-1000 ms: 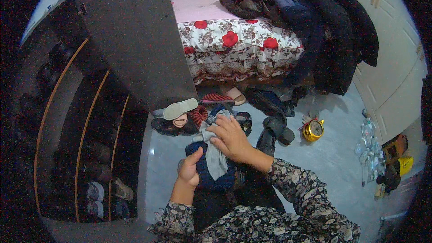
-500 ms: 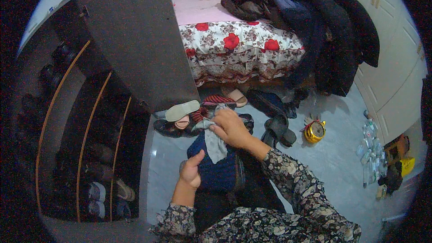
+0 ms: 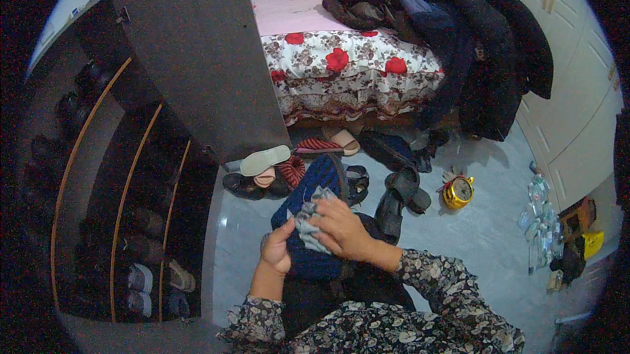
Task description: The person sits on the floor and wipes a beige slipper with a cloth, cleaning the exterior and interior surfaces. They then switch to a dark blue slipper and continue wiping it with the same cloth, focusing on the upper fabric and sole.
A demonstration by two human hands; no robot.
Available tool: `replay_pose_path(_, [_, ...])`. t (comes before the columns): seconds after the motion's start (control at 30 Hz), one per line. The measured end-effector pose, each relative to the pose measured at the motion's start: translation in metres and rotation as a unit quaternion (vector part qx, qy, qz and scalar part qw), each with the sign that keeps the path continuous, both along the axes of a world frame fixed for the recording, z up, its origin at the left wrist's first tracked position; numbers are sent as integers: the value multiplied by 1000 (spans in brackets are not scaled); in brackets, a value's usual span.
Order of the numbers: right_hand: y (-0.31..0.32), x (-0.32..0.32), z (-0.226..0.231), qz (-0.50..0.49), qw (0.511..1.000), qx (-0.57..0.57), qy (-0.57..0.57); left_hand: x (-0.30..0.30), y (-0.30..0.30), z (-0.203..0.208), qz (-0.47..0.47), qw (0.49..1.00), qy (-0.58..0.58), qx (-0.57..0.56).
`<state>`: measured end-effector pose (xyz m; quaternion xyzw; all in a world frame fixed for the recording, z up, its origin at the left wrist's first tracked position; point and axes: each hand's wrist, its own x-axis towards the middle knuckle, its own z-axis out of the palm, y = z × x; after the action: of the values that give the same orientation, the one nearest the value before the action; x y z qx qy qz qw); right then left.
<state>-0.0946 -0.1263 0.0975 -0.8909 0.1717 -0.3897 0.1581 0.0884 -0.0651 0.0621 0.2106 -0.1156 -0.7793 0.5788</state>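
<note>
Grey cloth (image 3: 307,228), shifted toward six o'clock, bunched in right hand (image 3: 346,229); left hand (image 3: 278,249), eight o'clock, clasping blue slipper (image 3: 325,173). Likely wiping; next stroke needs firm support.

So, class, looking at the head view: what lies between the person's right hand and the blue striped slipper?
A crumpled grey cloth lies between the right hand and the blue striped slipper, as the head view shows.

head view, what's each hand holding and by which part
The right hand holds a bunched grey cloth by its right side; the left hand holds a blue striped item at its left edge, most fingers hidden.
</note>
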Motion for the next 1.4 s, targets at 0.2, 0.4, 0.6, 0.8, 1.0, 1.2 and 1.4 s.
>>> replay_pose_path(0.2, [40,-10,1,82,996,5,21,4,3,7,-61,998,22,1])
replay_pose_path(0.4, [59,-17,-5,145,985,-72,60,-5,3,19,-39,999,25,-12])
replay_pose_path(0.6, [47,-15,-2,105,992,13,66,-4,-2,21,-8,1000,-9,-6])
replay_pose_path(0.8, [21,-13,6,46,997,57,33,0,-1,9,-16,1000,0,-8])
replay_pose_path(1.0, [-15,-5,4,1,997,75,34,-4,-2,17,19,999,-25,13])
replay_pose_path(1.2, [-53,9,1,-46,997,54,45,-6,-4,16,17,1000,14,21])
replay_pose_path(1.4, [-90,22,8,-85,994,66,36,-8,-4,24,6,1000,17,19])
